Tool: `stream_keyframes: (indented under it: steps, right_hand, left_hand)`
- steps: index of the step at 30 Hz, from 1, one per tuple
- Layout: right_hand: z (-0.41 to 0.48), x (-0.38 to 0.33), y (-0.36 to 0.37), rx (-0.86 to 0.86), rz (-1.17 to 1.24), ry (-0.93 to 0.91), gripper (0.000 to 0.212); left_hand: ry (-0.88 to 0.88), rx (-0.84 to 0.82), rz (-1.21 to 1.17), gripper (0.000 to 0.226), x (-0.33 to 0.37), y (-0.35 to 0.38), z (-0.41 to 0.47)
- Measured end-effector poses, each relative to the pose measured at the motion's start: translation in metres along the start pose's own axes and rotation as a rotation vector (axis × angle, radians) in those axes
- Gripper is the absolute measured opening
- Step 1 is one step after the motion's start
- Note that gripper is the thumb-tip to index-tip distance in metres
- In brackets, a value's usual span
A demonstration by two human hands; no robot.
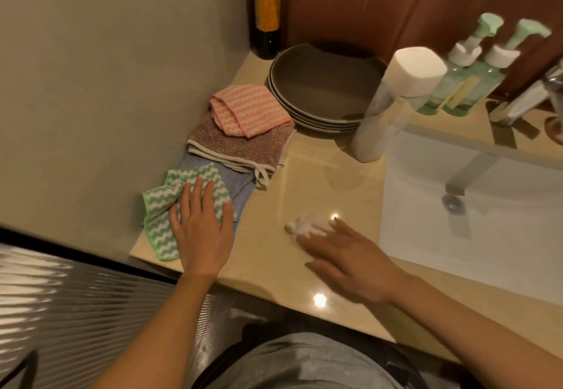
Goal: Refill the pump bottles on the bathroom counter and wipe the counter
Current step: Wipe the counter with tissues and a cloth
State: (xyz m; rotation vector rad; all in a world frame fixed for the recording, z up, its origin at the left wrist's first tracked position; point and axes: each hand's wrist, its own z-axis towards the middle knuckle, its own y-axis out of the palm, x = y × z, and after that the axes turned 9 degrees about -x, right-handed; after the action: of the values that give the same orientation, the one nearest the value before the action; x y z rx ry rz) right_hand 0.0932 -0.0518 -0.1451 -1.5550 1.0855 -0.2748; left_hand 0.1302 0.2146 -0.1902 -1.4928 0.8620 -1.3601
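Observation:
Two green pump bottles (pixel 466 81) stand side by side at the back of the beige counter (pixel 274 266), behind a tall clear bottle with a white cap (pixel 393 105). My left hand (pixel 201 227) lies flat with straight fingers on a green-and-white striped cloth (pixel 164 224) at the counter's left front. My right hand (pixel 347 260) presses flat on a crumpled white tissue (pixel 304 225) in the middle of the counter; only the tissue's far end shows past my fingers.
A pink striped cloth (pixel 248 108), a brown towel (pixel 240 145) and a blue towel (pixel 240 184) lie stacked along the left wall. Grey plates (pixel 320 90) are piled behind them, a dark bottle (pixel 267 11) in the corner. White sink (pixel 472 206) and chrome tap (pixel 527 99) at right.

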Motion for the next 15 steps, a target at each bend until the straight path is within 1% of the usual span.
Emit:
stream_keyframes:
  steps: [3, 6, 10, 13, 15]
  right_hand:
    - [-0.008, 0.034, -0.019, 0.105, -0.002, 0.164, 0.051]
    - [0.001, 0.064, -0.035, 0.148, 0.017, 0.344, 0.046]
    - [0.028, 0.07, -0.036, 0.242, 0.083, 0.497, 0.041]
    - [0.035, 0.05, -0.022, 0.317, 0.072, 0.537, 0.045]
    - [0.025, 0.032, -0.012, 0.328, 0.048, 0.477, 0.048]
  left_hand:
    - [0.005, 0.003, 0.0, 0.054, 0.0, 0.001, 0.0]
    - [0.012, 0.008, 0.007, 0.053, 0.0, 0.001, -0.002]
    - [0.011, 0.017, 0.002, 0.052, 0.0, 0.002, -0.004]
    - [0.012, 0.026, -0.003, 0.056, -0.001, 0.002, -0.004]
    - [0.008, 0.027, -0.004, 0.058, 0.0, 0.002, -0.004]
